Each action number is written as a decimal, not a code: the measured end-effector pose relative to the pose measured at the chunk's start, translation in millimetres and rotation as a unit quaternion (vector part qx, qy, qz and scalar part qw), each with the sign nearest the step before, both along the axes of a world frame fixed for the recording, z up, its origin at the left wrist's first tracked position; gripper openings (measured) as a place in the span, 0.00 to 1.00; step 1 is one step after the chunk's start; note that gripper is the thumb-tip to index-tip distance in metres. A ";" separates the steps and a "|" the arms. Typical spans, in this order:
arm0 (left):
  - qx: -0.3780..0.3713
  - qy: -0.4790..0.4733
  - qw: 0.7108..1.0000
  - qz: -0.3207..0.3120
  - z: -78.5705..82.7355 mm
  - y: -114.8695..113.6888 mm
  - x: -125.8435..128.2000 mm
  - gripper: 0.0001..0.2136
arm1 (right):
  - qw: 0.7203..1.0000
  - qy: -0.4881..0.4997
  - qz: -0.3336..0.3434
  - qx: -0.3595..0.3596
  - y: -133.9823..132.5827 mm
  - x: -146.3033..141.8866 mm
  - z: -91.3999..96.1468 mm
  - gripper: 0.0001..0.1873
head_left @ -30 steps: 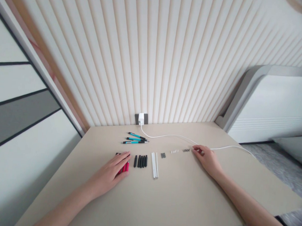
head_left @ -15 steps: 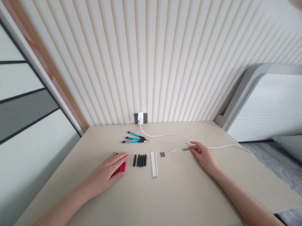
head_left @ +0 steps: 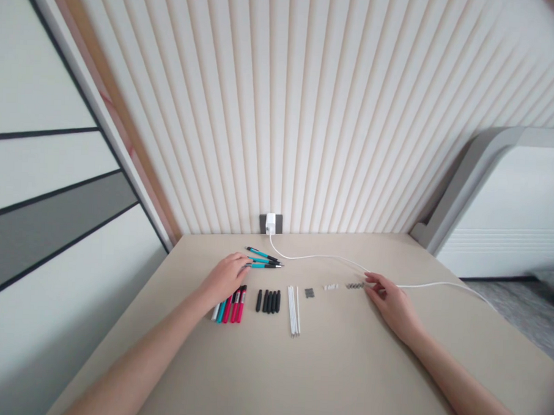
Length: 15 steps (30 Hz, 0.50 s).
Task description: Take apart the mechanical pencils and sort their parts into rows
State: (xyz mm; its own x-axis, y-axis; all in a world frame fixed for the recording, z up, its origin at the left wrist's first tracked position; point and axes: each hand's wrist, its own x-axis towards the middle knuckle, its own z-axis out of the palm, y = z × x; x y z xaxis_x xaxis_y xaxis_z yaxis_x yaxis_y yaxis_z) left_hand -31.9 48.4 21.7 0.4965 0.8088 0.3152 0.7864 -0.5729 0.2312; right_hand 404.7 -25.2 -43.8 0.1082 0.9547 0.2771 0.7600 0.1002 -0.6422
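Note:
My left hand hovers over the left side of the table, fingers stretched toward the left ends of several blue-and-black pens. Whether the fingertips touch a pen is hard to make out. Just below that hand lies a row of pen barrels, in pink, blue and white with dark ends. My right hand rests at the right with thumb and fingers slightly apart. Its fingertips are beside a row of small metal parts, perhaps springs. I see nothing held in it.
Between my hands lie black grips, thin white refills, small grey pieces and small white pieces. A white cable runs from a plugged-in charger past my right hand. A ribbed wall stands behind the table.
My left hand has moved off the pen barrels, up toward the blue-and-black pens, uncovering the row. My right hand stays beside the small metal parts. The whole view has shifted slightly.

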 end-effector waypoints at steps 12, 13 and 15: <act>-0.039 -0.011 0.999 -0.013 -9.0 11.1 -4.9 0.12 | 0.994 -0.064 -0.019 0.092 -18.3 -9.9 17.2 0.16; -0.035 -0.009 0.999 -0.019 -10.4 11.7 -5.6 0.11 | 0.992 -0.074 0.001 0.106 -21.3 -16.2 20.7 0.16; -0.026 -0.006 0.999 -0.037 -13.3 13.0 -7.0 0.11 | 0.984 -0.101 0.064 0.135 -28.0 -32.6 27.8 0.14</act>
